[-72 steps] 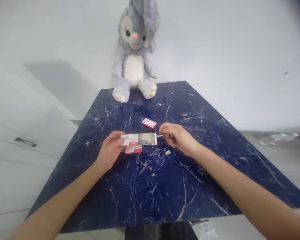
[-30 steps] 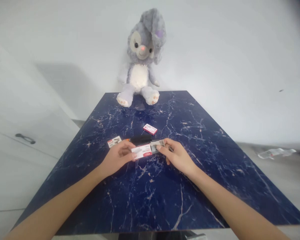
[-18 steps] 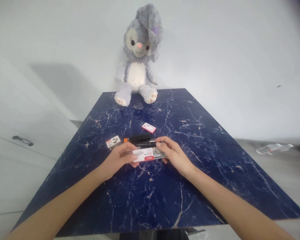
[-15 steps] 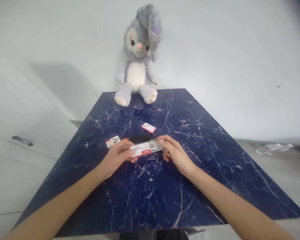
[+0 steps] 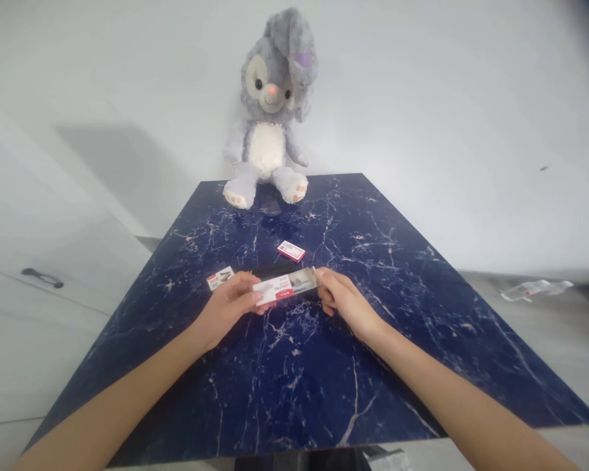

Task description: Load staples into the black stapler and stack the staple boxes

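Head view: left hand point(image 5: 228, 304) clamped on the printed sleeve end of a slim white-and-red box point(image 5: 275, 290), thumb on top; box held slightly tilted over a blue marble-patterned table point(image 5: 294, 392). Right hand point(image 5: 343, 297) touching the box's pale, open-looking right end; cannot tell whether fingers pinch it. Black object point(image 5: 269, 269) just behind, partly hidden. Small white carton point(image 5: 220, 279) beside left hand; red-edged packet point(image 5: 291, 251) farther back. Plush rabbit point(image 5: 266, 147) seated at far edge.
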### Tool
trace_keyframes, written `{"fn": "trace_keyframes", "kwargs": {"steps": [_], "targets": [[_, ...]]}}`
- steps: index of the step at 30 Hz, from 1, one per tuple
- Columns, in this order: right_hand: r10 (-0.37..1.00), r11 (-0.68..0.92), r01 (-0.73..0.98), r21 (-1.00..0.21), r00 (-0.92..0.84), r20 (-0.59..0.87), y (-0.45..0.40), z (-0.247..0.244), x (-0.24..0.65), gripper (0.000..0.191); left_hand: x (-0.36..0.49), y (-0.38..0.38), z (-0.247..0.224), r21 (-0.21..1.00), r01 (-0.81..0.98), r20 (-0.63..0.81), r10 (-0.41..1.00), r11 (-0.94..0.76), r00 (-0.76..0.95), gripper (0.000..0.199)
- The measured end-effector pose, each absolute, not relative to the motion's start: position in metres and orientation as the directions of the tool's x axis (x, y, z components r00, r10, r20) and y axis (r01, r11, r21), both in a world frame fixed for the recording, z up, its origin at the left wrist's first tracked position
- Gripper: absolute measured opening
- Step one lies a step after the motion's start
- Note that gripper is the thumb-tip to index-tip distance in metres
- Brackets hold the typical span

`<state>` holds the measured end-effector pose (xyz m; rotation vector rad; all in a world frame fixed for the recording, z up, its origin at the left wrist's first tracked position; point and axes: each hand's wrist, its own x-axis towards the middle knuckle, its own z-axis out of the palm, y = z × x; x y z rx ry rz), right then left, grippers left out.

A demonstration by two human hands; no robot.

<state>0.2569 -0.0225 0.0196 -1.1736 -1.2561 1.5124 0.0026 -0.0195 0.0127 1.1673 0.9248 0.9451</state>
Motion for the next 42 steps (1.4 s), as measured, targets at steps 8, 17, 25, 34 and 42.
{"fn": "trace_keyframes", "kwargs": {"steps": [8,17,25,34,42], "targets": [[0.973,0.078,0.293,-0.953,-0.231,0.008,-0.025,0.023,0.259,0.035,0.003,-0.025,0.014,0.989,-0.056,-0.100,0.903,0.135,0.419,0.026],[0.980,0.064,0.306,-0.950,-0.199,0.002,-0.024,0.027,0.262,0.033,0.003,-0.024,0.015,0.989,-0.076,-0.087,0.911,0.129,0.403,0.024],[0.981,-0.128,0.011,-0.992,-0.143,-0.128,-0.020,0.018,0.262,0.044,0.003,-0.021,0.013,0.989,-0.126,-0.036,0.959,0.074,0.280,0.027],[0.976,0.113,0.290,-0.951,-0.211,0.051,-0.027,0.022,0.256,0.045,0.000,-0.022,0.008,0.998,0.051,0.007,0.951,-0.024,0.309,0.029],[0.848,0.508,0.555,-0.659,-0.456,0.270,-0.045,0.029,0.246,0.031,0.010,-0.036,0.016,0.992,0.117,-0.027,0.876,-0.034,0.481,0.034]]}}
